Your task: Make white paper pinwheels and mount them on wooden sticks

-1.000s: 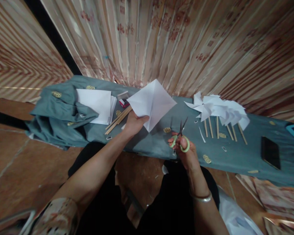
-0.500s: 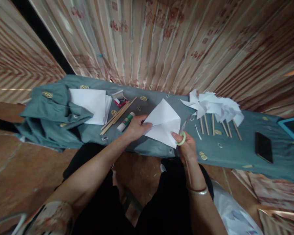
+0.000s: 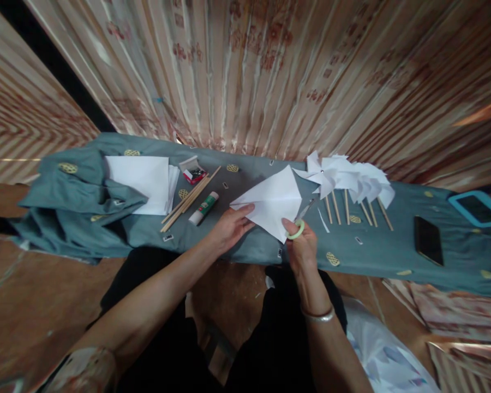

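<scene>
Between my two hands a white sheet of paper (image 3: 272, 199) is held over the cloth, with crease lines and a slit running in from its left corner. My left hand (image 3: 234, 225) pinches the paper's lower left edge, thumb on top and fingers beneath. At the paper's lower right corner, my right hand (image 3: 300, 240) grips both the sheet and a pair of scissors (image 3: 298, 229) with pale green handles. The scissor blades point up and right, beside the paper's right edge. A glue stick (image 3: 204, 207) lies just left of my left hand.
Left on the blue-green cloth (image 3: 245, 254) are a paper stack (image 3: 141, 183), a small red box (image 3: 194, 173) and several wooden sticks (image 3: 190, 199). Paper pinwheels (image 3: 347, 177), a paper strip (image 3: 323, 220), a phone (image 3: 428, 240) and a blue-framed device (image 3: 478, 208) lie right.
The paper has turned in my hands, its left corner now reaching past my left thumb. My left hand has shifted its hold to the lower edge. The view has moved slightly right.
</scene>
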Motion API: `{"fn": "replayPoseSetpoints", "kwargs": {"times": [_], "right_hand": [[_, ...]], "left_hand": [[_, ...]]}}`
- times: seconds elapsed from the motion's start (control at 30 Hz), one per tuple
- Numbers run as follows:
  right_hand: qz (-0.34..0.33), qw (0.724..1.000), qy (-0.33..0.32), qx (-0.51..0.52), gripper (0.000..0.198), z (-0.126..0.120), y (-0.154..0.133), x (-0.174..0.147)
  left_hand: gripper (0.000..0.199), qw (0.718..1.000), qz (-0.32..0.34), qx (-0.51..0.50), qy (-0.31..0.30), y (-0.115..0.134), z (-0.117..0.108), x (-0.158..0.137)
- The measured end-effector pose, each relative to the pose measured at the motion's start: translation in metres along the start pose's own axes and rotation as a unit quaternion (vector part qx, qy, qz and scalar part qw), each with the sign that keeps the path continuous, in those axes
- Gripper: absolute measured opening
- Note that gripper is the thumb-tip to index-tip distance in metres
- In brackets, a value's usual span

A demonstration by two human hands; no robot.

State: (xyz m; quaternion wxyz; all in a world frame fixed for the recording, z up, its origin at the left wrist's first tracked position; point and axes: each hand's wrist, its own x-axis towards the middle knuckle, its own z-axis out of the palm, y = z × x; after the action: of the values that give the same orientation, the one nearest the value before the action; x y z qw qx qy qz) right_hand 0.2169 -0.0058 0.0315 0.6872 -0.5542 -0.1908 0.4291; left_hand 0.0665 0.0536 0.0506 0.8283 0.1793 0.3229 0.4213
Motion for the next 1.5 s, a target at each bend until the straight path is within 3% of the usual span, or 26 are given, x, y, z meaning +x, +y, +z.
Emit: {"fn": "replayPoseSetpoints", "kwargs": {"times": [0.2, 0.4, 0.57, 0.7, 0.9, 1.5], "right_hand": [[0.004, 0.997, -0.053, -0.058, 0.035, 0.009, 0.004, -0.007], [0.030, 0.981, -0.142, -0.126, 0.046, 0.004, -0.003, -0.013], [0.078, 0.941, -0.298, -0.140, 0.059, -0.008, -0.011, -0.020], [0.109, 0.904, -0.368, -0.187, 0.059, -0.012, -0.014, -0.025], [0.109, 0.896, -0.371, -0.219, 0.055, -0.009, -0.018, -0.026], [0.104, 0.900, -0.368, -0.210, 0.052, -0.010, -0.017, -0.025]], "left_hand": [[0.013, 0.996, 0.017, -0.028, 0.080, -0.003, 0.001, 0.006], [0.014, 0.993, 0.078, -0.019, 0.091, 0.019, -0.005, 0.013], [0.007, 0.985, 0.138, -0.031, 0.096, 0.046, -0.005, 0.015], [0.006, 0.985, 0.147, -0.030, 0.090, 0.054, -0.005, 0.013], [0.007, 0.991, 0.106, -0.018, 0.077, 0.052, -0.004, 0.012], [0.007, 0.994, 0.091, 0.015, 0.057, 0.043, -0.005, 0.012]]}}
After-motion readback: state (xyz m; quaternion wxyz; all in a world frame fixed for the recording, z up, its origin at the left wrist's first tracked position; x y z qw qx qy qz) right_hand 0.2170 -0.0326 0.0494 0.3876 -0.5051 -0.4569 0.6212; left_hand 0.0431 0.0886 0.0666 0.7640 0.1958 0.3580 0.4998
